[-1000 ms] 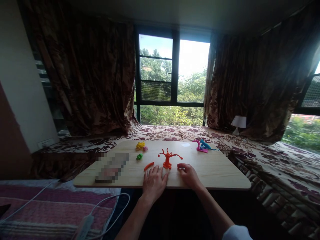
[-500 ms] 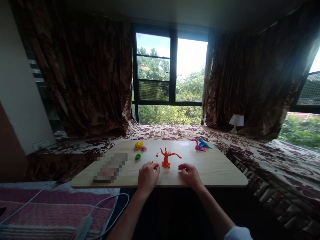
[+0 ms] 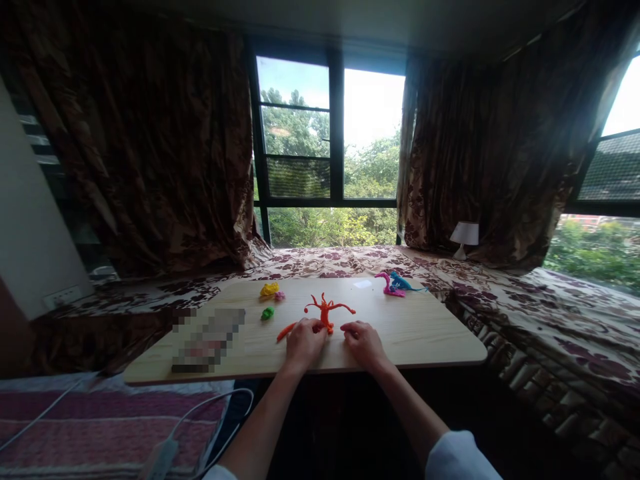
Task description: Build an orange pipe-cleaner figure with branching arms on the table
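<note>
An orange clay figure (image 3: 326,315) shaped like a tree, with thin upward branches and one long arm to the right, stands upright near the table's front. My left hand (image 3: 305,345) is at its lower left, fingers curled and fingertips against the base. Just left of that hand lies an orange clay strip (image 3: 285,333), partly hidden by it. My right hand (image 3: 366,345) rests on the table right of the figure, apart from it, with thumb and fingers pinched together. Whatever those right fingertips may hold is too small to make out.
On the wooden table (image 3: 425,333) are yellow clay (image 3: 269,289), pink clay (image 3: 279,296) and green clay (image 3: 268,313). A magenta figure (image 3: 390,287) and a blue figure (image 3: 401,283) stand back right. A blurred flat item (image 3: 207,341) lies left. A lamp (image 3: 465,235) stands beyond.
My left hand has moved in to the figure's base, and the orange strip now shows on its left. My right hand has come slightly nearer the figure. The camera view has turned slightly right.
</note>
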### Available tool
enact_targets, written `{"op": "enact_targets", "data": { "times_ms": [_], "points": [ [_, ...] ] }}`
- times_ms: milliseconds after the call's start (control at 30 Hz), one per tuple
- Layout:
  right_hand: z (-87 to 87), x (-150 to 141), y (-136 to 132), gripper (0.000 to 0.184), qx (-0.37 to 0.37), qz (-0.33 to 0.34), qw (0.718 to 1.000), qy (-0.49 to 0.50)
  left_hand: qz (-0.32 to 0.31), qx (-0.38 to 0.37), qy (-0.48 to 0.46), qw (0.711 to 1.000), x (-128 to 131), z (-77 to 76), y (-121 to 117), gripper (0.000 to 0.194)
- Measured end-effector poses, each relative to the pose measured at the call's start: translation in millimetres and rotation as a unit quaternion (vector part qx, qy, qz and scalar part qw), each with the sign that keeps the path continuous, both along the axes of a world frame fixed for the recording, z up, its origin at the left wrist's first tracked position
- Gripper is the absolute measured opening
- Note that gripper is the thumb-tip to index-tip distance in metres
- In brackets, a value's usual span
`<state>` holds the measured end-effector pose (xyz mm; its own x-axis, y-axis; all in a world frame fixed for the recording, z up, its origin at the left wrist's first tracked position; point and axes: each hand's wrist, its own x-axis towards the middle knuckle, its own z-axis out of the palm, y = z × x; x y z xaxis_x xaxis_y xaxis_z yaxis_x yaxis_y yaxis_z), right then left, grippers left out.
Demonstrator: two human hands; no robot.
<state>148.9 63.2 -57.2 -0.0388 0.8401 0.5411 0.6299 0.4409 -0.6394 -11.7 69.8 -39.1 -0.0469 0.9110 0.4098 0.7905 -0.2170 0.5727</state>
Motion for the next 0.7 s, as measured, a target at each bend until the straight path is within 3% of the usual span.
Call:
{"op": "enact_targets", "data": {
  "times_ms": [200,367,500,700],
  "points": [
    [7.8,-28,8,0.020,-0.060,-0.074,0.989,-0.111,-0.041,0.000,-0.079,0.996,-8,-6.9,9,0.018],
    [14.4,-35,9,0.020,-0.095,-0.099,0.978,-0.158,-0.052,-0.006,-0.106,0.993,-12,-6.4,11,0.018],
    [15.0,-35,4,0.021,-0.082,-0.090,0.981,-0.148,-0.060,-0.008,-0.120,0.991,-14,-4.3,8,0.018],
    [6.6,-26,-17,0.022,-0.036,-0.050,0.997,-0.054,-0.072,-0.016,-0.147,0.986,-15,-3.6,7,0.018]
  ]
}}
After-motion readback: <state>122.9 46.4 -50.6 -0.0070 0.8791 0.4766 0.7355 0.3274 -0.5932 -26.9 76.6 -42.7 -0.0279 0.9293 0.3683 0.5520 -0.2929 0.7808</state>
